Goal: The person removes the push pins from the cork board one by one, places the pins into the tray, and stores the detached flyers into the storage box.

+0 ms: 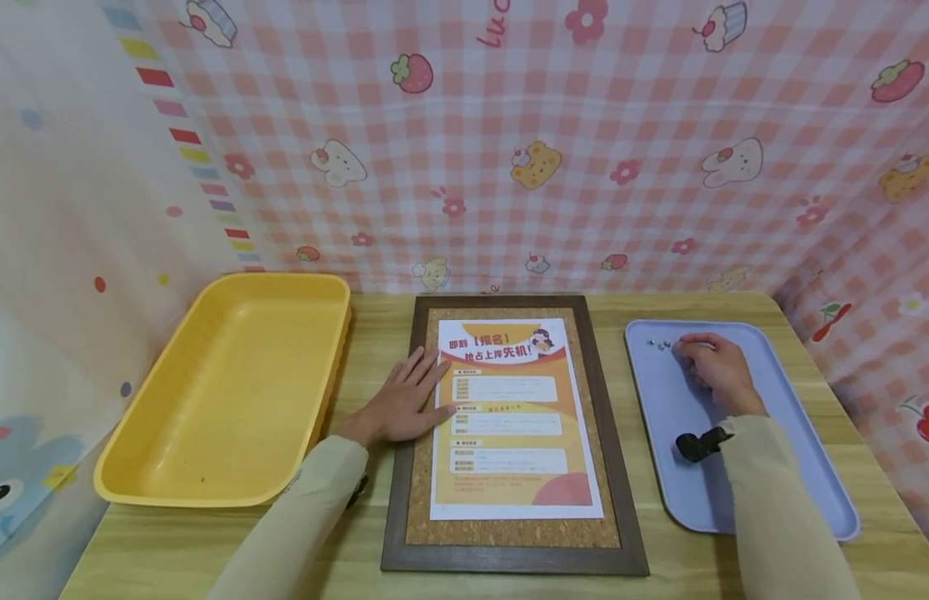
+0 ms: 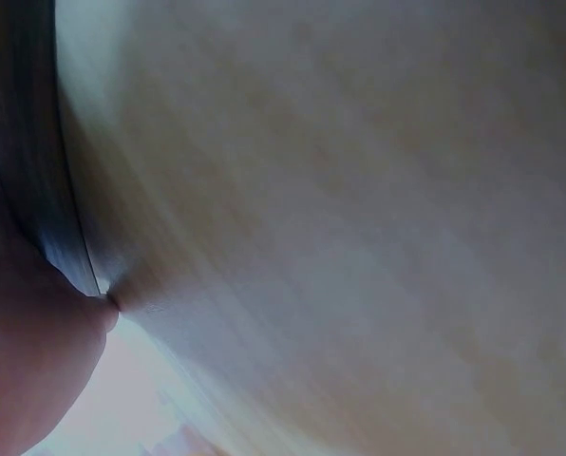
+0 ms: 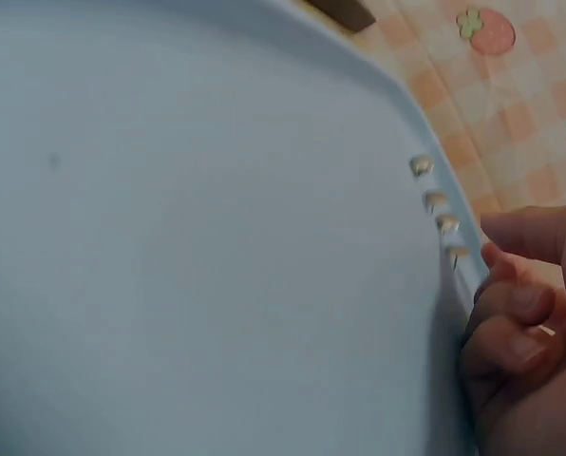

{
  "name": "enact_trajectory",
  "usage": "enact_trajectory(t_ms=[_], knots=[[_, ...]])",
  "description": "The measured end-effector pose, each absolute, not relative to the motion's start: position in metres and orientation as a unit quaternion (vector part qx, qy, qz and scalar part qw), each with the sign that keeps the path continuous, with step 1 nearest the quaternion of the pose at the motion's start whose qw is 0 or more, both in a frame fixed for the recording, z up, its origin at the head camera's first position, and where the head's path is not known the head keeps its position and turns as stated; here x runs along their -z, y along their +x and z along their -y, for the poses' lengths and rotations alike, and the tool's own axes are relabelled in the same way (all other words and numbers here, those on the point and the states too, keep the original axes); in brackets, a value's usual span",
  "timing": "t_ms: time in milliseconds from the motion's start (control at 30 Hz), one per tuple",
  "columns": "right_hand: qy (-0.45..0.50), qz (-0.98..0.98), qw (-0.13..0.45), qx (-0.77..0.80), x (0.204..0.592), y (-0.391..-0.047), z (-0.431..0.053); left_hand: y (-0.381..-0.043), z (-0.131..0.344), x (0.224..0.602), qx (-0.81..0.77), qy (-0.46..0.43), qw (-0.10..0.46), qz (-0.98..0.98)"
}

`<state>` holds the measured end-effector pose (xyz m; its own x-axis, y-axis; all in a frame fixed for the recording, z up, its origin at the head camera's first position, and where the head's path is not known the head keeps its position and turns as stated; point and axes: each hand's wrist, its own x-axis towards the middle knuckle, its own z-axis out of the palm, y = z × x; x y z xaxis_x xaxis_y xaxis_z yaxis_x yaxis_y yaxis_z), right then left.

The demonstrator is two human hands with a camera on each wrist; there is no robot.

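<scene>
My left hand [image 1: 404, 400] lies with straight, spread fingers across the left edge of a framed cork board [image 1: 509, 533]. Its fingertips rest on a printed orange poster [image 1: 509, 492] lying on the cork. Over the far left part of a blue tray [image 1: 790, 433], my right hand [image 1: 715, 371] has curled fingers, thumb and index fingertips close together. Several small metal tacks [image 1: 661, 344] lie beside those fingertips. The right wrist view shows the tacks [image 3: 435, 199] in a row along the tray rim; whether the fingertips pinch one is unclear. Part of the left hand [image 2: 27, 332] shows beside the dark frame [image 2: 22, 142].
An open yellow tub [image 1: 239, 400] stands left of the board on the wood-grain table [image 1: 344, 550]. Behind the table hangs a pink checked cloth [image 1: 479, 225], and similar cloth covers the sides. A black wrist device [image 1: 700, 446] sits under the right forearm.
</scene>
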<state>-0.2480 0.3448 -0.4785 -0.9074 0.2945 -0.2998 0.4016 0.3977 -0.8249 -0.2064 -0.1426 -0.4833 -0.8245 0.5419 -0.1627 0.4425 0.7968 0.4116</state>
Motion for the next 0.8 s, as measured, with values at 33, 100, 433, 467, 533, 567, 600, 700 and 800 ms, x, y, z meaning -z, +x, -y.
enact_trajectory(t_ms=[33,100,433,467,533,567,600,700,800], knots=[[0.204,-0.841,0.049,0.499,0.477,-0.248,-0.343,-0.206,0.143,0.483,-0.179,0.262,0.139,-0.938],[0.192,-0.854,0.031,0.482,0.472,-0.249,-0.338,-0.206,0.143,0.481,-0.180,0.262,0.142,-0.938],[0.052,-0.835,0.048,0.546,0.443,-0.266,-0.283,-0.204,0.143,0.476,-0.175,0.253,0.140,-0.941],[0.037,-0.833,0.059,0.548,0.442,-0.269,-0.277,-0.205,0.143,0.476,-0.175,0.252,0.141,-0.941],[0.011,-0.831,0.081,0.550,0.442,-0.274,-0.265,-0.205,0.144,0.477,-0.176,0.252,0.141,-0.941],[0.001,-0.830,0.093,0.550,0.443,-0.276,-0.259,-0.205,0.144,0.477,-0.175,0.251,0.142,-0.941],[-0.006,-0.830,0.104,0.548,0.444,-0.279,-0.254,-0.205,0.144,0.477,-0.176,0.252,0.142,-0.941],[-0.014,-0.841,0.124,0.527,0.447,-0.285,-0.237,-0.206,0.144,0.478,-0.175,0.253,0.144,-0.941],[-0.003,-0.850,0.139,0.508,0.449,-0.290,-0.221,-0.206,0.144,0.478,-0.173,0.253,0.145,-0.941]])
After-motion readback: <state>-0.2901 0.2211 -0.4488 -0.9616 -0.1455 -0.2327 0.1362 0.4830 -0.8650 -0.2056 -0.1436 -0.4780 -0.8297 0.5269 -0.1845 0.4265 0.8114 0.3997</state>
